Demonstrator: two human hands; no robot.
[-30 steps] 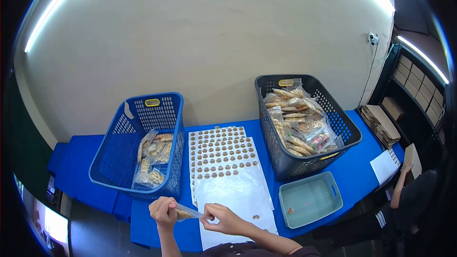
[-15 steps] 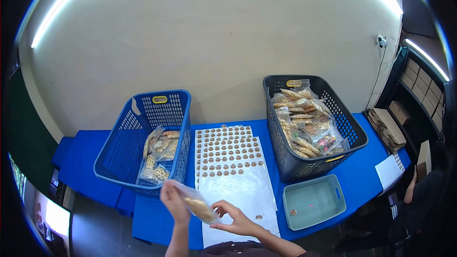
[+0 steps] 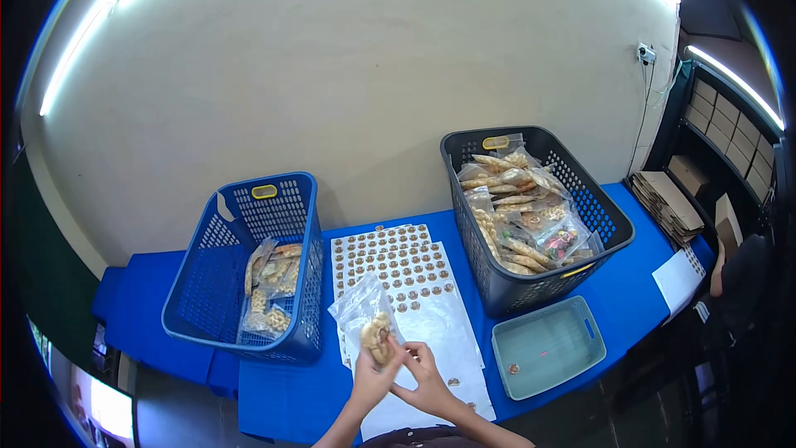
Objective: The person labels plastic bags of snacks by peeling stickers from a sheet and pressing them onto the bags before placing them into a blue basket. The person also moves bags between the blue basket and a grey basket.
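Observation:
A clear zip bag of pale yellow snack pieces is held up over the white sticker sheets, its empty top end tilted to the upper left. My left hand grips its lower end. On the bag's front is a round brown sticker. My right hand is closed at the bag's right side, fingertips against it beside the sticker; part of that contact is hidden. Below the hands lie sticker sheets, with rows of round stickers on the upper part and bare white backing lower down.
At left stands a blue basket with several snack bags. A dark grey basket full of bags stands at right, with a grey-green tray before it. Flattened cartons lie far right, near a person's arm.
The bag has turned from lying slantwise to upright, showing its front with the sticker. Both hands have moved right and closer together. The view has shifted slightly.

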